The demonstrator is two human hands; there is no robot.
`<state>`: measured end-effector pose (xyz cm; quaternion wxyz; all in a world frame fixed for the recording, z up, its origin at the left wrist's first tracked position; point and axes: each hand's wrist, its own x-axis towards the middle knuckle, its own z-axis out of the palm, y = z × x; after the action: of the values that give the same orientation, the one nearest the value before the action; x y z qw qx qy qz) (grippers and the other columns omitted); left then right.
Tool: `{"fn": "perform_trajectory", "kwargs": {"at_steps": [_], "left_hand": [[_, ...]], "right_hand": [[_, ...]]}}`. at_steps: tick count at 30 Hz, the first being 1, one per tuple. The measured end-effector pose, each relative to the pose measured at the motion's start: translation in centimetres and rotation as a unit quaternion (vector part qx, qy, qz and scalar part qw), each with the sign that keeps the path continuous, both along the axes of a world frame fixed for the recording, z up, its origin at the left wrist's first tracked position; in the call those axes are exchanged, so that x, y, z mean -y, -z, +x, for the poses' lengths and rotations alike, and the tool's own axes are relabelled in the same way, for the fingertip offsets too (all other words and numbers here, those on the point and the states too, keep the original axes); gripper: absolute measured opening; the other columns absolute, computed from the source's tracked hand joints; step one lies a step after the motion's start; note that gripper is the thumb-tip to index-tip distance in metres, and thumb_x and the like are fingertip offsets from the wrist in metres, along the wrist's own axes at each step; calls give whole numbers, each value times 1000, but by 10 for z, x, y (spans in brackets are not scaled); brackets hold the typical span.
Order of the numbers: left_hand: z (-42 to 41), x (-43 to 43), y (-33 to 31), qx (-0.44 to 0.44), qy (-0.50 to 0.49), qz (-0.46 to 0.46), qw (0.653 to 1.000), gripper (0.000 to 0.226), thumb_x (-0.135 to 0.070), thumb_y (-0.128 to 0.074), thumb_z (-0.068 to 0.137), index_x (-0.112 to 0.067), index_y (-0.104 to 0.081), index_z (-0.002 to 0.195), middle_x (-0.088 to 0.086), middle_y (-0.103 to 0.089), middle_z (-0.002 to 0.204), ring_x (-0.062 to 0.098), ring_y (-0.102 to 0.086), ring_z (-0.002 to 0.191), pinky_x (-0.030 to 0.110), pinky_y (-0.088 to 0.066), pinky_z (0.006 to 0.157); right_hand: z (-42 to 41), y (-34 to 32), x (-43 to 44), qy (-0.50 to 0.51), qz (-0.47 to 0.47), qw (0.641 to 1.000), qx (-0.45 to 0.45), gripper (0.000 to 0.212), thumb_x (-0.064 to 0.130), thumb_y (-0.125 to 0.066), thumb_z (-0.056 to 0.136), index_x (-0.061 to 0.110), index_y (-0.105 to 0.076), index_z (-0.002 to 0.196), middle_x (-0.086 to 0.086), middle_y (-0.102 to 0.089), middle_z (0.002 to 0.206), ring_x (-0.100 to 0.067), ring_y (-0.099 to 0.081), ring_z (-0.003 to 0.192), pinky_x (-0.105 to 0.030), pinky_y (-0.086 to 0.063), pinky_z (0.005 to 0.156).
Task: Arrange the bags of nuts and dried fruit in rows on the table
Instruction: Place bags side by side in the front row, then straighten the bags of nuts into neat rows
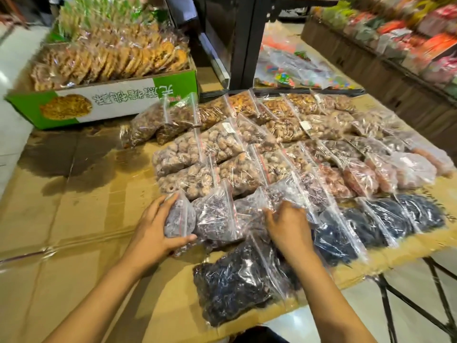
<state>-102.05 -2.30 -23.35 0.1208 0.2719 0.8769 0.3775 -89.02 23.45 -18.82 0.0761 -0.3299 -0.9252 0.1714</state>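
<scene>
Several clear zip bags of nuts and dried fruit lie in overlapping rows on the cardboard-covered table [74, 219]. My left hand [155, 231] wraps around a small bag of purplish dried fruit [179, 216] at the left end of a near row. Beside it lies another purplish bag [215, 216]. My right hand [286, 229] presses fingers-down on a third purplish bag [252, 206], gripping its edge. In front of my hands lies a big bag of black dried fruit [237, 280]; more black bags [395, 219] continue to the right. Pale round nuts [193, 152] and pink pieces [361, 177] fill the rows behind.
A green and white carton [103, 105] of bagged biscuits stands at the table's back left. A black post [244, 40] rises behind the bags. Shelves of colourful packets [408, 33] run along the right. The table's near right edge [346, 280] drops to folding legs.
</scene>
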Motion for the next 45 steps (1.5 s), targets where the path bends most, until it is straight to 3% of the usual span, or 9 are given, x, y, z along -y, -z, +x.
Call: {"fn": "perform_trajectory", "kwargs": {"at_steps": [12,17,23,28,30,32,37,41,45], "left_hand": [[24,-46,-22,-86,-2,30,996,123,-84,-62,49,-42,-7,150,-13,-5,160,15,-6,148,47,-12,116],[17,-81,-40,-17,32,-83,996,133,-99,-44,42,-40,5,150,-11,6,160,13,-2,147,47,-13,119],[34,-94,-8,-232,101,-286,924,120,-97,-15,63,-13,-32,147,14,-48,143,30,-49,129,55,-13,115],[32,-90,-19,-99,59,-136,984,114,-96,-31,58,-32,-17,151,-6,-19,156,16,-21,143,45,-9,117],[24,-81,-32,40,14,10,999,101,-85,-47,59,-48,-11,146,-17,-14,150,13,-28,136,41,-26,112],[7,-66,-39,18,-29,72,997,89,-86,-46,62,-59,-12,139,-19,-15,151,16,-32,136,41,-32,108],[-50,-30,-13,-20,-26,-2,999,97,-87,-43,67,-40,-18,149,-9,-15,159,15,-15,146,50,-22,116],[-94,-31,-2,33,-34,-45,998,97,-72,-60,70,-27,-26,148,2,-31,155,23,-33,139,43,-32,112],[-121,-52,0,50,60,-125,989,126,-98,-42,45,-20,-34,145,5,-43,144,25,-43,129,38,-40,102]], "right_hand": [[-21,12,-17,60,-395,913,-80,10,12,-67,87,14,-58,86,-1,-59,69,-17,-55,60,-29,-47,56],[-19,0,-34,-1,-326,933,-156,20,9,-64,88,23,-57,75,-1,-66,74,-20,-65,71,-39,-56,64],[-9,7,-43,-81,-221,969,-73,7,19,-56,95,17,-54,88,2,-62,79,-18,-63,74,-32,-54,69],[-7,2,-49,-6,-327,939,-109,12,13,-56,95,8,-57,84,0,-56,66,-11,-48,53,-14,-38,44],[-6,0,-50,-2,-320,941,-110,11,15,-58,94,8,-58,86,-1,-57,67,-9,-46,50,-17,-39,45],[-8,-3,-49,23,-306,943,-131,9,18,-62,92,11,-57,87,-1,-59,73,-10,-50,54,-20,-41,49],[-43,-24,-43,53,-233,961,-141,40,39,-65,86,16,-51,116,3,-61,97,-17,-62,85,-38,-56,81],[-92,-27,-24,64,-275,956,-82,59,37,-65,86,10,-42,133,-3,-64,103,-25,-65,90,-46,-53,89],[-112,-5,-13,109,-298,946,-69,86,39,-70,83,12,-21,149,-13,-47,142,-30,-54,118,-44,-45,100]]}}
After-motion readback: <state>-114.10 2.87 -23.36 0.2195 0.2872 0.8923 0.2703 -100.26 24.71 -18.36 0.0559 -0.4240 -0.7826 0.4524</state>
